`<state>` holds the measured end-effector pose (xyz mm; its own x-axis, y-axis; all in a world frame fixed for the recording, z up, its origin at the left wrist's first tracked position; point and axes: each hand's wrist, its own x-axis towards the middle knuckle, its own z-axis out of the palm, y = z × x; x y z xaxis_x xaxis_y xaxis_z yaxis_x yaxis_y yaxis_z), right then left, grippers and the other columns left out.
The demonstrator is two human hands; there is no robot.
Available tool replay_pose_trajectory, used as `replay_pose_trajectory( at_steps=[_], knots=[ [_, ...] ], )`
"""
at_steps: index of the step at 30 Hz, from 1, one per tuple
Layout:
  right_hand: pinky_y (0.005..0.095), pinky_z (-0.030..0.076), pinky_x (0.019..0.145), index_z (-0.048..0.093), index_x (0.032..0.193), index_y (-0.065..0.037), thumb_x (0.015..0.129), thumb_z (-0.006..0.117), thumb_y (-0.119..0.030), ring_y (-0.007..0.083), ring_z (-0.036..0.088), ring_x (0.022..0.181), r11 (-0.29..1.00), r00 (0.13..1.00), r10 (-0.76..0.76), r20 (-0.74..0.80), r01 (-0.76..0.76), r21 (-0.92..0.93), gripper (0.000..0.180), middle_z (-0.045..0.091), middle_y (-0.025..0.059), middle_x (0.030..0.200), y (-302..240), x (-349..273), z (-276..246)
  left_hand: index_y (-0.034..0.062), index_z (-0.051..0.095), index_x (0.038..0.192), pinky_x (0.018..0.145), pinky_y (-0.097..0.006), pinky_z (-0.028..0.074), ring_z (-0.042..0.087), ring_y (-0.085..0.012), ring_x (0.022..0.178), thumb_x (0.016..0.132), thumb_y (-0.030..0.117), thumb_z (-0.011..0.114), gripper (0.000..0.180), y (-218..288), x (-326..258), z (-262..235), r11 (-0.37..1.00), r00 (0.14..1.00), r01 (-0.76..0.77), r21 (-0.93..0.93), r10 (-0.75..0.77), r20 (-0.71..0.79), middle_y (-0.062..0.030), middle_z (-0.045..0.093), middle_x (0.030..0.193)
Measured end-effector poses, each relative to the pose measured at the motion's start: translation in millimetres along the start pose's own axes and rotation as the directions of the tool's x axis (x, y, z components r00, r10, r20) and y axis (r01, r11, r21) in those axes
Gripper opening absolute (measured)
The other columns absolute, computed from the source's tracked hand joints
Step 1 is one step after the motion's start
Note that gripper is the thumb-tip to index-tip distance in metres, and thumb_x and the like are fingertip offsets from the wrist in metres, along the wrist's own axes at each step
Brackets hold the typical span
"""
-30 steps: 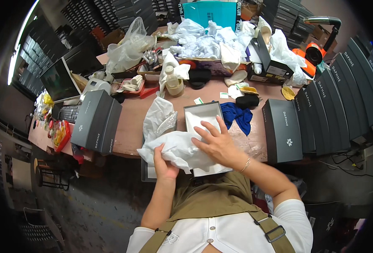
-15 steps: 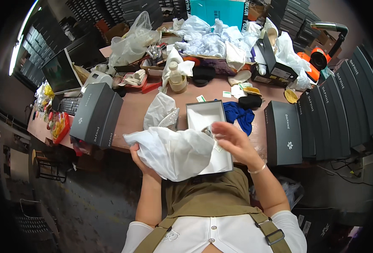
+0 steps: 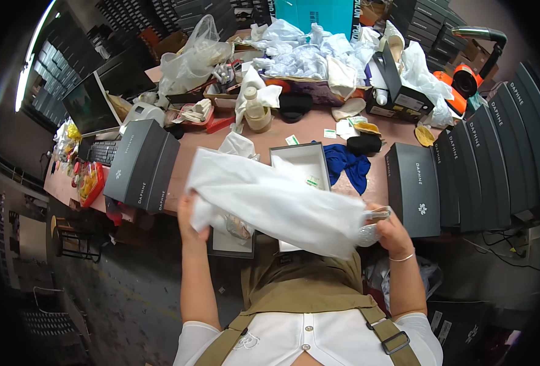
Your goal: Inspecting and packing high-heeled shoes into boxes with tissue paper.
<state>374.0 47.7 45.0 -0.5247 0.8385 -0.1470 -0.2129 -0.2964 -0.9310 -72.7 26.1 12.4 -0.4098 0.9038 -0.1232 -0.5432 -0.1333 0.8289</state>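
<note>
A large sheet of thin white wrapping paper (image 3: 270, 195), blurred by motion, stretches between my hands above the table's front edge. My left hand (image 3: 192, 218) is closed on its left end. At the other end, my right hand (image 3: 395, 235) grips a glittery silver shoe (image 3: 369, 234), mostly covered by the paper; a shiny metallic part sticks out by the fingers. Behind the paper lies an open shoebox (image 3: 326, 163) with a white inside. A second dark-edged box part (image 3: 233, 251) shows below the paper, with something shiny and partly hidden in it.
Dark grey shoeboxes stand at left (image 3: 137, 165) and in a row at right (image 3: 411, 189). A blue cloth (image 3: 348, 168) lies beside the open box. Farther back are a bottle in a holder (image 3: 255, 110), a heap of crumpled white paper (image 3: 306, 55) and a monitor (image 3: 92, 104).
My right hand has moved right and closed on the silver shoe. The paper, bunched over my left hand before, is now spread wide. My left hand has shifted slightly left.
</note>
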Motion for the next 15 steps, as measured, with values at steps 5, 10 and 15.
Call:
replay_pose_trajectory(
  at_steps=[5,10,15],
  knots=[
    [0.0253,0.046,0.074,0.059,0.103,0.002,0.074,0.074,-0.024,0.0107,0.056,0.083,0.935,0.949,-0.144,-0.281,0.037,-0.353,0.042,0.060,0.0041,0.093,-43,-33,-6,0.0017,0.050,0.115,0.097,-0.041,0.042,0.055,-0.0260,0.111,0.093,0.018,0.051,0.028,49,-7,99,0.753,0.770,-0.632,0.184,0.637,0.036,-0.0125,0.058,0.118],
    [0.0300,0.047,0.074,0.059,0.098,0.000,0.074,0.075,-0.016,0.0210,0.057,0.081,0.569,0.809,-0.530,-0.254,0.117,-0.814,0.033,0.059,0.0113,0.091,-33,-8,19,0.0046,0.061,0.082,0.104,-0.060,0.026,0.059,-0.0317,0.102,0.083,0.042,0.060,0.037,-94,-30,140,0.003,0.297,-0.905,0.426,-0.710,0.638,-0.0158,0.064,0.101],
    [0.0319,0.047,0.078,0.059,0.100,0.001,0.073,0.077,-0.023,0.0246,0.059,0.088,0.625,0.839,-0.513,-0.182,0.220,-0.748,0.041,0.060,0.0134,0.099,-21,-12,49,0.0029,0.043,0.137,0.095,-0.043,0.044,0.057,-0.0270,0.111,0.090,0.054,0.053,0.070,-143,-44,116,0.882,0.719,0.112,0.458,-0.391,0.575,-0.0153,0.055,0.128]
  ],
)
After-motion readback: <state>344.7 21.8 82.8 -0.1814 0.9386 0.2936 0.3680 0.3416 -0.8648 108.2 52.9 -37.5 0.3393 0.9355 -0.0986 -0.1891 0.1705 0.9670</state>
